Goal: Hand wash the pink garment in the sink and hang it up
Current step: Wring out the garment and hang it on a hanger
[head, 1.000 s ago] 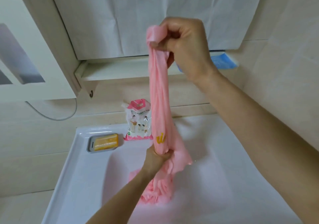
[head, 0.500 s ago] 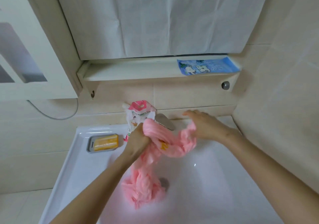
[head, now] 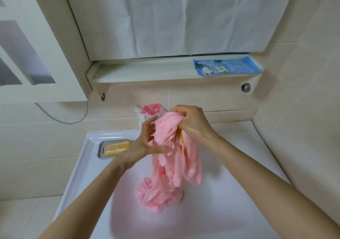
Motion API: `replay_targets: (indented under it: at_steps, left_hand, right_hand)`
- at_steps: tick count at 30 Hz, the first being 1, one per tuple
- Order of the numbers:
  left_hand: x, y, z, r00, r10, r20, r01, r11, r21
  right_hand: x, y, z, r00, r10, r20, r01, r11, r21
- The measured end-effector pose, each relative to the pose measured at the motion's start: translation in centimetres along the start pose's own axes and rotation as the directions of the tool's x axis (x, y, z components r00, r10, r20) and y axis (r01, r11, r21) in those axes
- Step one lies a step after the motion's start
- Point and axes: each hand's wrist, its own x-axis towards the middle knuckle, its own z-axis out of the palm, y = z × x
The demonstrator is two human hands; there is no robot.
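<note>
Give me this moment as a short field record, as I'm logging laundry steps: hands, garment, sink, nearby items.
left hand: grips the bunched top of the pink garment
right hand: grips the same bunch from the other side
pink garment: held up, lower end piled in the sink
yellow soap bar: in a grey dish on the sink's back left ledge
pouch: pink and white, behind the hands
shelf: blue packet at its right end
stage: not yet hung

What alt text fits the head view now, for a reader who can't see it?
Left hand and right hand grip the bunched top of a pink garment over a white sink, its lower end heaped in the basin. A yellow soap bar sits back left.
</note>
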Motion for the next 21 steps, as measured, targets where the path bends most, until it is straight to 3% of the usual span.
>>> replay_targets:
  at_steps: [3,7,11,15,18,21]
  left_hand:
    - [-0.6,-2.7,2.3,0.994,-0.108,0.006,0.108,0.994,-0.009]
    - [-0.8,-4.0,5.8,0.99,-0.138,0.014,0.138,0.987,-0.081]
    - [0.0,-3.5,8.0,0.986,-0.146,-0.077,0.133,0.978,-0.159]
    - [0.7,-4.0,7.7,0.949,-0.217,-0.231,0.178,0.968,-0.175]
    - [0.5,-4.8,6.8,0.94,-0.255,-0.224,0.234,0.965,-0.116]
    - [0.3,-5.5,5.8,0.965,-0.226,-0.136,0.233,0.971,0.042]
  right_hand:
    - [-0.3,-2.1,0.9,0.998,0.033,-0.054,-0.025,0.989,0.143]
    - [0.4,-4.3,2.1,0.981,0.131,-0.145,-0.058,0.903,0.426]
    - [0.8,-6.1,3.0,0.957,0.214,-0.197,-0.048,0.784,0.619]
    - [2.0,-6.7,1.3,0.943,0.227,-0.243,0.002,0.726,0.687]
    - [3.0,-5.5,-0.9,0.907,0.311,-0.285,0.002,0.672,0.74]
    - [3.6,-3.5,-2.9,0.854,0.459,-0.245,-0.042,0.53,0.847]
